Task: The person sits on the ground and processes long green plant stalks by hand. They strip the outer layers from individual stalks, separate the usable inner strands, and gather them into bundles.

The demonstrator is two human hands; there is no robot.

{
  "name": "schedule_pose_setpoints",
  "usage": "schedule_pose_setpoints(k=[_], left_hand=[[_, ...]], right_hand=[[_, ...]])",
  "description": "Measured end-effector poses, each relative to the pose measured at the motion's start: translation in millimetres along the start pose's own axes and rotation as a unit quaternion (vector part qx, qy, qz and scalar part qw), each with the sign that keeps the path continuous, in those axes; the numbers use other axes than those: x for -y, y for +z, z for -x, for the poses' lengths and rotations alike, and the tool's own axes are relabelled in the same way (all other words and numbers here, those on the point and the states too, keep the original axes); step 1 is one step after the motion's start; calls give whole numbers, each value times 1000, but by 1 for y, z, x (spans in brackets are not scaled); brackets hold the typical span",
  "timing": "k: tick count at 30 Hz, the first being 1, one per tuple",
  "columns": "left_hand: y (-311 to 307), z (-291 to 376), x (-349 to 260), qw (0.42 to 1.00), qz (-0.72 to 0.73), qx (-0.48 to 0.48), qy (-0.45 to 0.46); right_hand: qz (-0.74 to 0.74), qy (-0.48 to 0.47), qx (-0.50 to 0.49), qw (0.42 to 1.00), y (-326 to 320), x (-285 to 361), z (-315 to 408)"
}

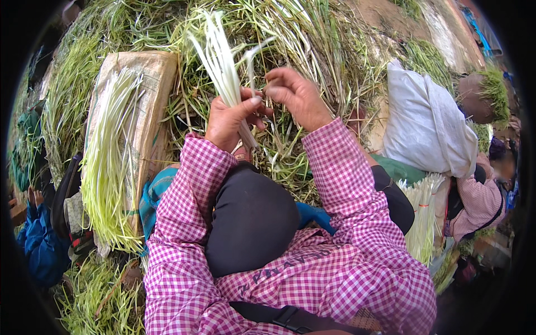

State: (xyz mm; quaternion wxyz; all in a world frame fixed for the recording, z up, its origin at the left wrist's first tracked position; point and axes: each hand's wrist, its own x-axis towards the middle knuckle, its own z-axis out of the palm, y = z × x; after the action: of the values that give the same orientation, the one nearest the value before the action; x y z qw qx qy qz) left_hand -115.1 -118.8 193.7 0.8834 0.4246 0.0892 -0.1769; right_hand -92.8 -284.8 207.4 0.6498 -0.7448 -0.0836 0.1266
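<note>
In front of my knees, my left hand [234, 113] grips a small bundle of pale, blanched leafy stalks [224, 63], likely chives. The stalks' white ends fan out above the fist and the bundle's other end sticks out below it. One loose, bent stalk [250, 69] stands apart from the bundle, rising from near the left fingertips. Close to that stalk on its right is my right hand [297, 96], its thumb and forefinger curled near each other. Whether a thin strand is between them cannot be made out.
To the left, a layer of pale yellow-green stalks [111, 167] lies on a folded woven sack [155, 92]. Green and dry plant litter [188, 83] covers the ground ahead. At right are a white sack [427, 121], banded stalk bundles [423, 209] and a person's checked sleeve [479, 201]. A blue-clothed person [42, 243] is at far left.
</note>
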Motion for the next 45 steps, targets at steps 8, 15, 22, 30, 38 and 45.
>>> schedule_pose_setpoints(k=[8, 15, 22, 30, 38, 45], left_hand=[[-25, -10, -21, 994, 73, -79, 27], [-19, -12, -38, 992, 101, -70, 39], [10, 0, -27, 994, 110, -17, 4], [18, 6, -49, 991, 98, -72, 48], [28, -21, -81, 977, 131, -123, 119], [13, -48, -117, 978, 128, -90, 141]], right_hand=[[-135, 49, 39, 989, 36, -25, 57], [-3, -24, -102, 995, 25, -11, 52], [-260, 7, -73, 963, 42, 1, 48], [-110, 57, 4, 992, 17, 26, 103], [152, -12, 23, 988, 2, 37, 171], [524, 164, 114, 828, -11, -12, 184]])
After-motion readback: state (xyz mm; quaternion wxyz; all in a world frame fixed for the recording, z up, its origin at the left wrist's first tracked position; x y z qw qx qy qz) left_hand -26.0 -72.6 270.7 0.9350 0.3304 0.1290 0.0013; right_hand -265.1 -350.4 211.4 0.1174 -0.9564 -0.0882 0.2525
